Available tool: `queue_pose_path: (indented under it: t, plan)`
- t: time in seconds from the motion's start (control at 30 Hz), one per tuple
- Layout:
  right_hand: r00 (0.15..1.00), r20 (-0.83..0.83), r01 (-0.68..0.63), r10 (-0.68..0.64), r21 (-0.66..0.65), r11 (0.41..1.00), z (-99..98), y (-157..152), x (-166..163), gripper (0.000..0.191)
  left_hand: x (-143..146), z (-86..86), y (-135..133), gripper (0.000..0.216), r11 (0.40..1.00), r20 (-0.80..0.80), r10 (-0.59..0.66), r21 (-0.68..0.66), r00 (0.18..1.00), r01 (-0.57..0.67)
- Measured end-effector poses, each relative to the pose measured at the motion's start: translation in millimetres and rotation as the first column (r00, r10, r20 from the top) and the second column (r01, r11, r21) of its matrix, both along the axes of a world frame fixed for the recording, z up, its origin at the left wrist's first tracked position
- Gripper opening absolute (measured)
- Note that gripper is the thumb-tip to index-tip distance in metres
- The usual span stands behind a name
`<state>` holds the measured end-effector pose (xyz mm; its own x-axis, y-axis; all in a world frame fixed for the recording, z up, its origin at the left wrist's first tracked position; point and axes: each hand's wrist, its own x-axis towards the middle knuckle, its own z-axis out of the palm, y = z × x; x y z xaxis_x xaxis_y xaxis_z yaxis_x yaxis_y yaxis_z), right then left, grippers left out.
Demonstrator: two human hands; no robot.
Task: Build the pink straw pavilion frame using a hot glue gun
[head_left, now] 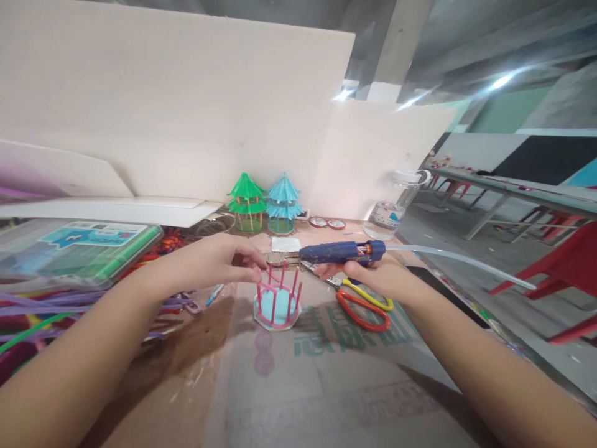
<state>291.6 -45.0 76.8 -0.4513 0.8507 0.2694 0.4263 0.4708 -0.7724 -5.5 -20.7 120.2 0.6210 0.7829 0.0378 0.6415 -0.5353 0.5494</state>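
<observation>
My right hand (368, 274) is wrapped around a blue hot glue gun (333, 253), its nozzle pointing left and a long clear glue stick trailing from its back. Below the nozzle stands a small model base (275, 317), a light-blue many-sided plate with a pink rim and several upright pink sticks. My left hand (228, 258) is at the base's far left side, thumb and fingers pinched on a thin pink stick (273, 275) leaning among the posts. Its exact contact with the base is hard to make out.
Orange-and-yellow-handled scissors (364, 317) lie right of the base. Behind stand a green pavilion model (246, 199) and a blue one (283, 202). A plastic bottle (389, 208) is at the back right, a dark phone-like slab (448, 295) at right. Coloured pipe cleaners (88, 308) and a plastic case (79, 249) crowd the left.
</observation>
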Motion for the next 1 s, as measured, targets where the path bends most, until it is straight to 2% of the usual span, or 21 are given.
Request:
queue_pose_path:
  t: [0.1, 0.2, 0.33, 0.4, 0.53, 0.63, 0.7, 0.83, 0.9, 1.0]
  plan:
    - [0.996, -0.090, 0.012, -0.012, -0.002, 1.000, 2.3, -1, -6, 0.063, 2, 0.1, -3, 0.023, 0.997, -0.006, -0.072, -0.003, 0.997, 0.072]
    - [0.992, -0.097, 0.083, -0.076, 0.070, 0.994, 1.8, 2, -6, 0.065, 6, -2.6, -4, 0.019, 0.995, -0.065, -0.101, -0.002, 0.993, 0.101]
    - [0.977, -0.054, 0.211, -0.206, 0.125, 0.969, 3.0, 6, 1, 0.072, 9, -7.5, -2, 0.022, 0.989, -0.104, -0.083, 0.114, 0.991, 0.095]
    - [0.975, -0.017, 0.223, -0.223, 0.127, 0.967, 4.2, 8, 5, 0.072, 10, -9.4, -2, 0.022, 0.984, -0.135, -0.060, 0.161, 0.989, 0.082]
    - [0.979, 0.077, 0.182, -0.189, 0.093, 0.979, 2.8, 7, 7, 0.060, 11, -10.2, -3, 0.022, 0.983, -0.202, -0.045, 0.166, 0.978, 0.080]
    - [0.952, 0.216, 0.201, -0.216, 0.089, 0.976, 1.2, 4, 4, 0.044, 11, -8.7, -4, 0.023, 0.985, -0.212, -0.040, 0.158, 0.976, 0.074]
    - [0.926, 0.300, 0.214, -0.227, 0.077, 0.974, 2.3, 2, 1, 0.041, 11, -7.4, -4, 0.024, 0.986, -0.217, -0.048, 0.145, 0.975, 0.081]
    - [0.836, 0.443, 0.352, -0.324, 0.020, 0.936, 8.0, -5, -7, 0.043, 11, -6.3, -4, 0.024, 0.982, -0.215, -0.090, 0.146, 0.972, 0.123]
    - [0.827, 0.440, 0.379, -0.350, 0.025, 0.925, 9.5, -9, -11, 0.035, 11, -6.7, -4, 0.024, 0.974, -0.202, -0.123, 0.161, 0.972, 0.157]
    - [0.859, 0.378, 0.356, -0.345, 0.044, 0.933, 9.0, -12, -16, 0.028, 11, -7.2, -4, 0.022, 0.966, -0.188, -0.158, 0.173, 0.969, 0.191]
